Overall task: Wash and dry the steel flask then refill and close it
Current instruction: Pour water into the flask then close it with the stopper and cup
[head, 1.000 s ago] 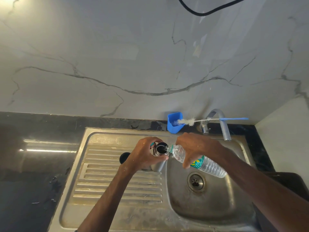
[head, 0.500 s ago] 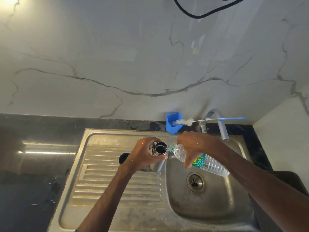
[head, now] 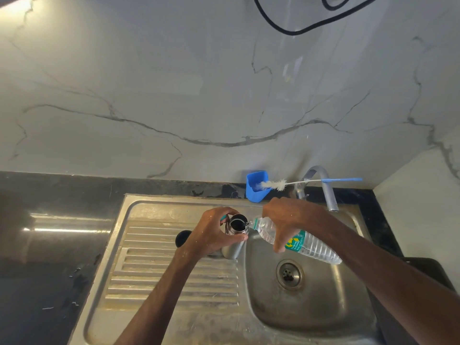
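The steel flask (head: pixel 234 247) stands upright on the sink's drainboard (head: pixel 174 277), its mouth open and dark inside. My left hand (head: pixel 211 232) grips the flask near its neck; a small teal piece shows between its fingers. My right hand (head: pixel 286 220) holds a clear plastic water bottle (head: pixel 306 242) with a green label, tilted so its neck rests at the flask's rim. A dark round cap (head: pixel 183 238) sits on the drainboard just left of my left hand.
The sink basin (head: pixel 323 295) with its drain lies under the bottle. A steel tap (head: pixel 326 188) stands behind it. A blue holder (head: pixel 256 192) with a white bottle brush (head: pixel 273 184) sits at the back edge. Dark wet countertop (head: pixel 49 257) lies on the left.
The bottle's rear end has risen a little, steepening its tilt toward the flask. Both hands stay in place at the flask mouth.
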Demonstrator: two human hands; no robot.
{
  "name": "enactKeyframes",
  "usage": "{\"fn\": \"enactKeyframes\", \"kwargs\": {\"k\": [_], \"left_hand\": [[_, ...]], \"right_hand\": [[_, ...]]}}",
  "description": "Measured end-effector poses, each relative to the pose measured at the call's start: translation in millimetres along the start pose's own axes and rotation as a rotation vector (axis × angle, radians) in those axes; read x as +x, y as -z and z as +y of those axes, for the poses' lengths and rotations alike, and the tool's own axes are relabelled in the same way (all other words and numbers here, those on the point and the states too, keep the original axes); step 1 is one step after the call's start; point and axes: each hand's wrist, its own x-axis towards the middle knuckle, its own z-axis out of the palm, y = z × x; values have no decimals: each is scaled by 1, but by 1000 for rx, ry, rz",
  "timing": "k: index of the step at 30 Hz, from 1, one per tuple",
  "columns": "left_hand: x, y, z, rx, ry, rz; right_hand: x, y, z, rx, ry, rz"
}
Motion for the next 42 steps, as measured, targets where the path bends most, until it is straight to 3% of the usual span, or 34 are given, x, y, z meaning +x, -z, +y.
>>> {"fn": "enactKeyframes", "kwargs": {"k": [42], "left_hand": [[0,-1,-1,-24,12,-9]], "right_hand": [[-17,23,0,-40,-16,-67]]}}
